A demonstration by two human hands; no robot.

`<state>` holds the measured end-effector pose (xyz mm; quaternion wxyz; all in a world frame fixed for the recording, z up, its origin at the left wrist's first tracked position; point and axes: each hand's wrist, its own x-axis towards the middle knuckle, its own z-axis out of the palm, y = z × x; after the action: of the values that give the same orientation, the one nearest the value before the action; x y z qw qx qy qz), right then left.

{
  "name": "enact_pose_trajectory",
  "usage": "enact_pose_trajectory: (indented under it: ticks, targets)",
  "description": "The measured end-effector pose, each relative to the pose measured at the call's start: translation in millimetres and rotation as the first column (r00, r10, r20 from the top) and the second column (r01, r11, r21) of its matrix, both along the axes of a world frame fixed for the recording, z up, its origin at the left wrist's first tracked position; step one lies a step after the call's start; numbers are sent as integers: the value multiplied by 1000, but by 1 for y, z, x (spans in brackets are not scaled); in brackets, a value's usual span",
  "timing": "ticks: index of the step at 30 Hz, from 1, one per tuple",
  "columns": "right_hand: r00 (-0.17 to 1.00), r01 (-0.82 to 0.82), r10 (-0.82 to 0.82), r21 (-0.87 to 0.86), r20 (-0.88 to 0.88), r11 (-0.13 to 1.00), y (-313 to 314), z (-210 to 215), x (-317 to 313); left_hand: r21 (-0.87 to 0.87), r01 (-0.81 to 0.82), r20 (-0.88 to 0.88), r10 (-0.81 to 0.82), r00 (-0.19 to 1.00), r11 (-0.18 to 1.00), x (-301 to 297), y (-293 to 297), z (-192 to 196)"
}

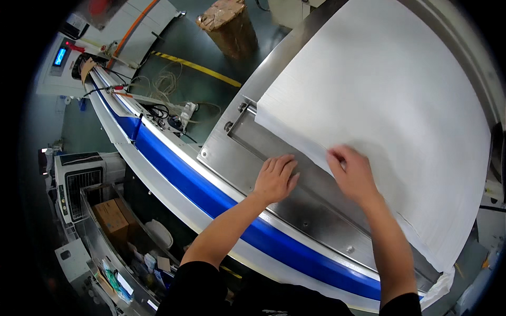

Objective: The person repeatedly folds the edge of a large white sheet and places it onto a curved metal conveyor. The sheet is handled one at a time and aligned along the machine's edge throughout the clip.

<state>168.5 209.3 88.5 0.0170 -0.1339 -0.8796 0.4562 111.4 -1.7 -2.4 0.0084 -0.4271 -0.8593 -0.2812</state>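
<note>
Likely edge-handling step — white sheet (pixel 395 79) at two o'clock, right hand (pixel 352 171) curled at its edge, pinch unclear; left hand (pixel 275 179) apart, fingers loose over steel table (pixel 225 158) — next calls for even edge control.

Bare forearms (pixel 392 245) outstretched, left hand (pixel 275 178) open and palm-down, right hand (pixel 349 169) curled inward at the fingers.

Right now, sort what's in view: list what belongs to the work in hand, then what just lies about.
In the work:
- broad white sheet, its near edge at the right hand
- silver-grey metal table under it, with the left hand over its bare part

Lying about, it seems:
- brown cardboard box
- pale coiled cable
- brown rounded bundle
</note>
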Motion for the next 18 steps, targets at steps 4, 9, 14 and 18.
enact_pose_trajectory:
  ticks: [4, 9, 14, 18]
  targets:
    - [991, -105, 110, 64, -72, 992, -21, -23, -95, 8, -11, -26, 11, 1000, 1000, 4, 0, -11]
    - [991, -128, 133, 138, -28, 982, -23, -40, -142, -3, -15, -25, 15, 1000, 1000, 2, 1, -11]
    - [992, -120, 123, 106, -14, 987, -19, -44, -146, 3, -11, 1, 11, 1000, 1000, 0, 4, -9]
    - [993, -113, 117, 130, -27, 985, -19, -47, -145, -7, -14, -16, 13, 1000, 1000, 0, 5, -11]
